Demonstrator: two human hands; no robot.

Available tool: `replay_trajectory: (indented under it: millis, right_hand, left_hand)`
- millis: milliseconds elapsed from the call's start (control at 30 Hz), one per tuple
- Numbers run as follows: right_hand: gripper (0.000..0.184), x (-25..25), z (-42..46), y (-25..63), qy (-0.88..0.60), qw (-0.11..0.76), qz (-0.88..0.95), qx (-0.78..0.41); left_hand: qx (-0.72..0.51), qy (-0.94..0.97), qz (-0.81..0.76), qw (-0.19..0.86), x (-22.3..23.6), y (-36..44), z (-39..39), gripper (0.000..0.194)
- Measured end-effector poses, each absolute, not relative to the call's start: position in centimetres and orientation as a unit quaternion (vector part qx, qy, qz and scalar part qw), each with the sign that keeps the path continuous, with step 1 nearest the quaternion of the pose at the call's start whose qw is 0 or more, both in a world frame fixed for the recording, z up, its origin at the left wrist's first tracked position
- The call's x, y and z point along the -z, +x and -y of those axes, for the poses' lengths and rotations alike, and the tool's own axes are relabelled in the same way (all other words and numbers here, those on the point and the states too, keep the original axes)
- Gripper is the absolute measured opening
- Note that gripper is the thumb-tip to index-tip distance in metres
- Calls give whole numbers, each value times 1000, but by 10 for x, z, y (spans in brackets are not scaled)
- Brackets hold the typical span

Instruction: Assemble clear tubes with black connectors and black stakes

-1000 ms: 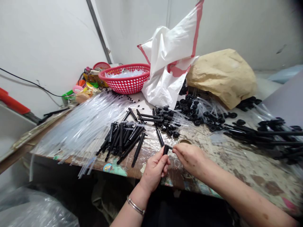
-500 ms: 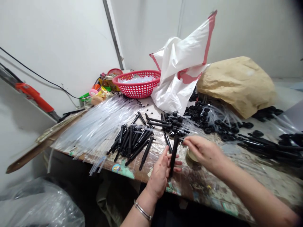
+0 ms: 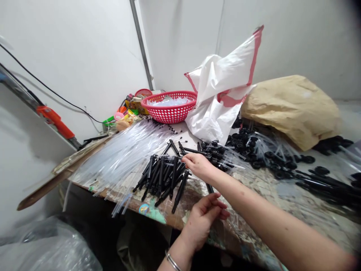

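My right hand (image 3: pixel 199 165) reaches over a pile of black plastic tubes (image 3: pixel 161 175) with thin clear stems. Its thumb and fingers are pinched at the upper end of one black tube (image 3: pixel 174 175), which hangs at the pile's right side; the exact grip is partly hidden. Lower down, at the table's front edge, my left hand (image 3: pixel 207 214) is held palm inward with loosely curved fingers apart and nothing between them. Just beyond its fingertips lies another black tube (image 3: pixel 209 188), half covered by my right forearm.
Long translucent tubes (image 3: pixel 118 154) spread across the left of the worn table. Behind them stands a red basket (image 3: pixel 170 113) beside a white sack (image 3: pixel 217 98). Black round caps (image 3: pixel 259 150), a brown paper bag (image 3: pixel 293 109) and more black tubes (image 3: pixel 327 184) occupy the right.
My right hand has moved left to the pile, bringing the black tube away from my left hand. My left hand has let go and curled slightly. The view has shifted a little.
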State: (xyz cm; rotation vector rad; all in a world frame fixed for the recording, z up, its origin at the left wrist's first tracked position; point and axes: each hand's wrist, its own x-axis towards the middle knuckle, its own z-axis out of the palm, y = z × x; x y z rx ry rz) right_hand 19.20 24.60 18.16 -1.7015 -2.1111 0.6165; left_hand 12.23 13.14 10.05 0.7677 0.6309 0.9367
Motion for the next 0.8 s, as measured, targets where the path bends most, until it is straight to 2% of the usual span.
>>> replay_trajectory:
  millis: [200,400,533,700,800]
  right_hand:
    - [35,-163,-275,199,-661,82,737,-113]
    - [31,-153,-289,197,-654,-2,753,-68]
    - [34,-145,-300,186,-657,-16,752,-50]
    - [25,-141,-317,181,-681,-25,729,-67]
    - [26,-147,-322,185,-701,0,708,-86]
  left_hand:
    - [-442,338,-270,786,-96,121,-134,33]
    - [-446,286,-246,811,-94,121,-137,33]
    - [-451,276,-237,815,-95,122,-136,33]
    - [-453,285,-242,809,-95,122,-136,32]
    - [-450,291,-248,807,-94,121,-136,34]
